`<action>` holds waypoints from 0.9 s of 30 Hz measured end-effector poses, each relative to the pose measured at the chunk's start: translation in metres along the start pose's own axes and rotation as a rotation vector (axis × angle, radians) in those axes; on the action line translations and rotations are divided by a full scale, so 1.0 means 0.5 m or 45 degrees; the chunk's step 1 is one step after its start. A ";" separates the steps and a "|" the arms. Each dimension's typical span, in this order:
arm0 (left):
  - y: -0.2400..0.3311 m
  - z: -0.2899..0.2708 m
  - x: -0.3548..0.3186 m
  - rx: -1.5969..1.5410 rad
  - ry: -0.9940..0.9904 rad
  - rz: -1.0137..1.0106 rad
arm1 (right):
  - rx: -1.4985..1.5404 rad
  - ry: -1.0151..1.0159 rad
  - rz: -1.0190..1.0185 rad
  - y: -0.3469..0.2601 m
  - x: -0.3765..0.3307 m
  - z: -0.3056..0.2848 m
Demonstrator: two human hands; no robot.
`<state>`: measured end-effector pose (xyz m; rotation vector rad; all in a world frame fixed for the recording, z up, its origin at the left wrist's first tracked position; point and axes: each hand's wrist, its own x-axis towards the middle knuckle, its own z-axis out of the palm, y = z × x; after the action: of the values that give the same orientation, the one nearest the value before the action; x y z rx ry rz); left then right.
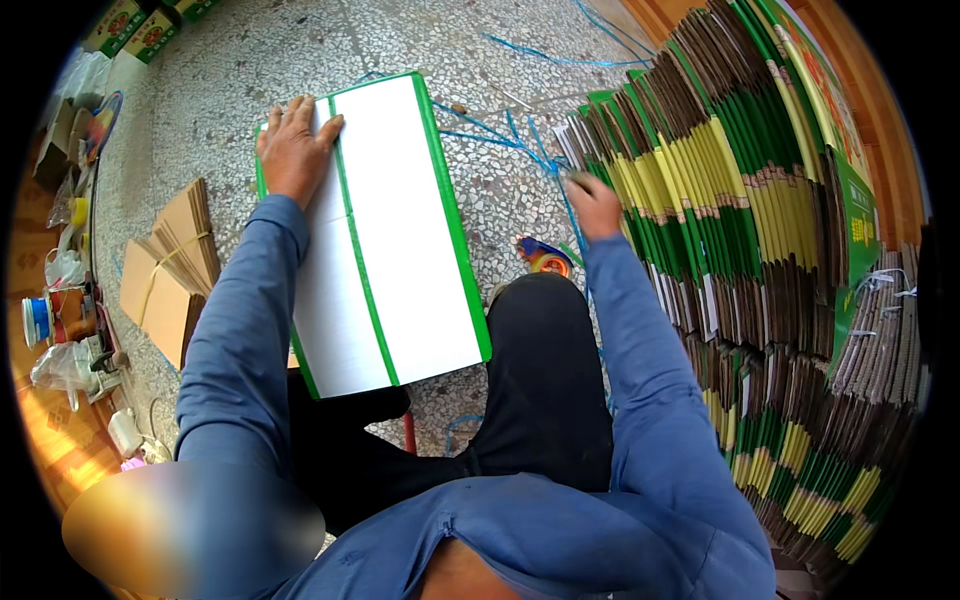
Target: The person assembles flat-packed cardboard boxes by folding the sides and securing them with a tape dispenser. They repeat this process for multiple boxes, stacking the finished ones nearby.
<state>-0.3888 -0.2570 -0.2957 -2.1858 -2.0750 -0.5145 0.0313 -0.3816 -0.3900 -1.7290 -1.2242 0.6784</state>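
A flat folded carton, white with green edges and a green stripe down it, leans across my lap. My left hand lies flat on its upper left part, fingers stretched out. Beyond the carton's right edge, my right hand has its fingers curled, beside a blue plastic strap and the near end of a row of folded green-and-yellow cartons. What its fingers hold, if anything, is hidden. A tape dispenser with an orange roll sits on the floor by my knee.
A banded bundle of brown cardboard stands at the left. More folded cartons fill the lower right, beside a tied grey bundle. Loose blue strap lies on the speckled floor. Printed boxes stand far left.
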 end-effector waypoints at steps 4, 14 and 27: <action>-0.007 0.018 0.004 -0.007 0.012 0.035 | -0.850 0.079 0.497 0.364 -0.241 -0.132; -0.043 0.016 -0.002 -0.098 0.055 0.064 | -1.260 -0.191 0.163 0.288 -0.221 0.077; -0.001 -0.028 -0.010 -0.102 -0.039 -0.060 | -0.605 -0.145 0.241 0.187 0.002 0.103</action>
<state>-0.3920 -0.2658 -0.2839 -2.2064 -2.1623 -0.5820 0.0314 -0.3739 -0.4965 -2.2453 -1.3918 0.6366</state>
